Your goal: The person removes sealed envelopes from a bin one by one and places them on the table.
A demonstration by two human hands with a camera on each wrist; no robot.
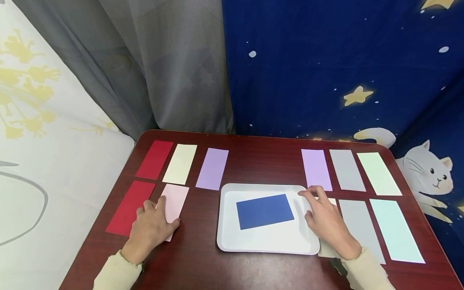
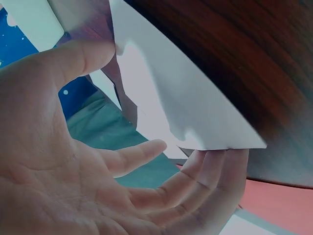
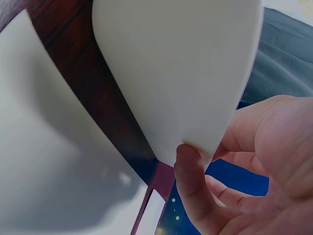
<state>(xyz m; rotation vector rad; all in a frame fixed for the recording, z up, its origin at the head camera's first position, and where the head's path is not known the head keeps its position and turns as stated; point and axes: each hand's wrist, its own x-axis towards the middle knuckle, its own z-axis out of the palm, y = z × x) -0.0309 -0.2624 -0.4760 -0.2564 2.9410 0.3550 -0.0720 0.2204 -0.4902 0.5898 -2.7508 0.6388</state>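
In the head view my left hand (image 1: 151,227) lies over a pale pink card (image 1: 176,198) on the table. The left wrist view has the card (image 2: 181,93), looking whitish, between the thumb and the lower fingers at its edges. My right hand (image 1: 328,219) reaches over the right edge of the white tray (image 1: 268,243). Beneath it a cream card (image 1: 327,250) is mostly hidden. In the right wrist view the fingers hold that card (image 3: 181,73) near one corner, a fingertip lying against its face. A dark blue card (image 1: 265,212) lies slightly askew in the tray.
Left of the tray lie red (image 1: 154,160), yellowish (image 1: 180,164) and lilac (image 1: 212,169) cards, plus a second red card (image 1: 128,209). Right of it are lilac (image 1: 317,169), grey (image 1: 348,170), pale green (image 1: 379,173), another grey (image 1: 361,229) and pale aqua (image 1: 397,229) cards.
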